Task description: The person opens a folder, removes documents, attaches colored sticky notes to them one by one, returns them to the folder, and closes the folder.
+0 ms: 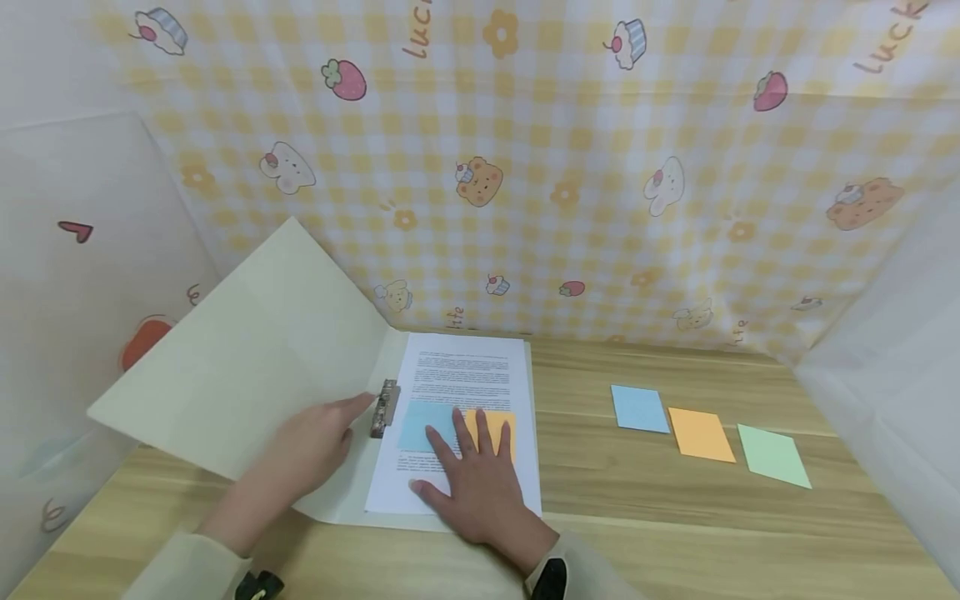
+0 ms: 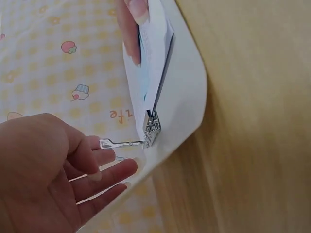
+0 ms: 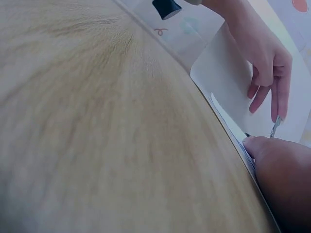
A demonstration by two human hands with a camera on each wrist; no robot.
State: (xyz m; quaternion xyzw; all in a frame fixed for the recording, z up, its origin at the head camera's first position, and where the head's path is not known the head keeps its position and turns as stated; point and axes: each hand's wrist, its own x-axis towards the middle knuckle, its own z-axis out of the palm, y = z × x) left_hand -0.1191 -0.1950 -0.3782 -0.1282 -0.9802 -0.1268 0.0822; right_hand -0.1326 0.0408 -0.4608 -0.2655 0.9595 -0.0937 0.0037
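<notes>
A pale folder lies spread, its cover [image 1: 262,333] raised and leaning left. Printed sheets [image 1: 465,367] rest inside beside a metal lever clip [image 1: 386,408]. My left hand [image 1: 315,446] reaches over the cover, with an extended index finger at the clip. In the left wrist view the clip's lever [image 2: 121,144] sticks out against the fingers, not visibly pinched. My right hand [image 1: 480,492] presses flat on the sheets with fingers spread, partly covering an orange sticky note [image 1: 497,419]. A blue sticky note [image 1: 423,425] lies next to it on the page.
Blue [image 1: 639,408], orange [image 1: 702,434] and green sticky notes [image 1: 774,456] lie in a slanting row on the wooden table [image 1: 645,508], right of the folder. A yellow checked cloth [image 1: 570,150] hangs behind, and white cloth sides [image 1: 900,367] flank the table.
</notes>
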